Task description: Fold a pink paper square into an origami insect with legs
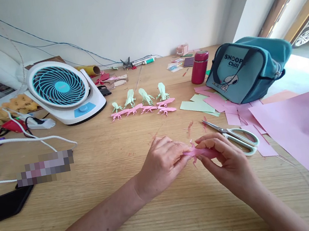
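A pink folded-paper insect is held between both hands above the wooden table. My left hand pinches its left end with thumb and forefinger. Thumb and fingers of my right hand close on its wider right part, hiding some of it. Thin folded legs stick out above and below, between the hands. Beyond them stand several finished figures in two rows: green paper insects behind, pink paper insects in front. Just past my right hand lie scissors with pale handles, blades partly apart.
A white and blue fan stands at the left, near cables and a phone-like black object. At the right are a teal bag, a red flask, a large pink sheet and green paper pieces.
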Tool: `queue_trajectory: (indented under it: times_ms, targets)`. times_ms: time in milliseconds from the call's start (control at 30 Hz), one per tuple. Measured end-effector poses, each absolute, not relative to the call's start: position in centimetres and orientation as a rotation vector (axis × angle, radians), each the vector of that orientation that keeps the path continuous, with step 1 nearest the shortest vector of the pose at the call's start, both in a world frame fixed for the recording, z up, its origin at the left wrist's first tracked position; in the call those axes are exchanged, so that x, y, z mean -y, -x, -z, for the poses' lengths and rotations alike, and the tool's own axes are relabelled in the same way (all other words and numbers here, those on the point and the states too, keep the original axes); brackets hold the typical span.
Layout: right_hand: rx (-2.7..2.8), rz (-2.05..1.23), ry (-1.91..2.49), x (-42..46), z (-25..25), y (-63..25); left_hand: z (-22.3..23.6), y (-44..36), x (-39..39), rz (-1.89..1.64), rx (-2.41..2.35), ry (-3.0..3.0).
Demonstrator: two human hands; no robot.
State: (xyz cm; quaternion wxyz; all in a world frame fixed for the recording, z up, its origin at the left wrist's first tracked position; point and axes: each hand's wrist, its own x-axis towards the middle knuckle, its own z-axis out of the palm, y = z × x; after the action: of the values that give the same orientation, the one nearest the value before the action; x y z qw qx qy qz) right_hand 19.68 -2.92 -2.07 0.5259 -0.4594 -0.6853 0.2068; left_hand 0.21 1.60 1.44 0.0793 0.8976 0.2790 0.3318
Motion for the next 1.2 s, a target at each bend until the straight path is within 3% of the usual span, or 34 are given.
queue_trajectory:
  times_ms: [633,1200]
  targets:
    - [1.818,-0.219,1.076,3.31,1.63,-19.32,-1.39,-0.22,-1.83,-0.957,-0.806,-2.567]
    - [1.814,-0.335,1.066,3.4,1.52,-19.55,-1.71,-0.22,-1.88,-0.919,-0.768,-2.402]
